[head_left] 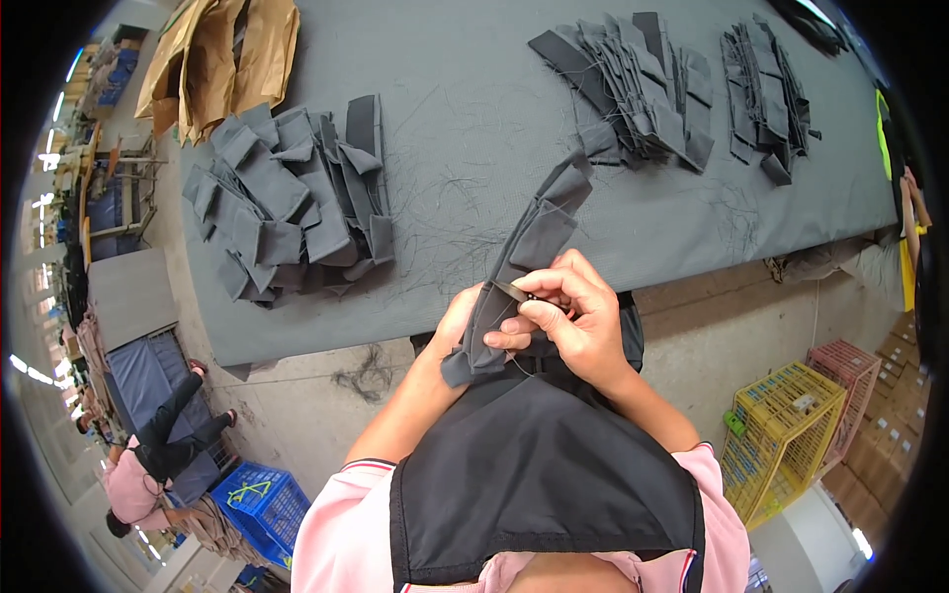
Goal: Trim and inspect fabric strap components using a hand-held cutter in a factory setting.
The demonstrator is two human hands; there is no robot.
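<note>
My left hand [450, 331] is closed around a long strip of folded dark grey fabric pieces [539, 232], held just in front of the table edge. The strip slants up and away to the right, its far end over the table. My right hand [583, 316] pinches a small, thin metal tool [512, 293] against the strip; most of it is hidden by the fingers, and its exact kind is unclear. A loose thread hangs below the fingers of my right hand.
A heap of grey fabric pieces [287, 198] lies on the grey-covered table [445, 128] at left; two bundles [643, 89] [766, 94] lie at far right. Brown paper [232, 59] is behind the heap. Yellow crate [786, 435], blue crate [262, 509] and another person [138, 474] are beyond.
</note>
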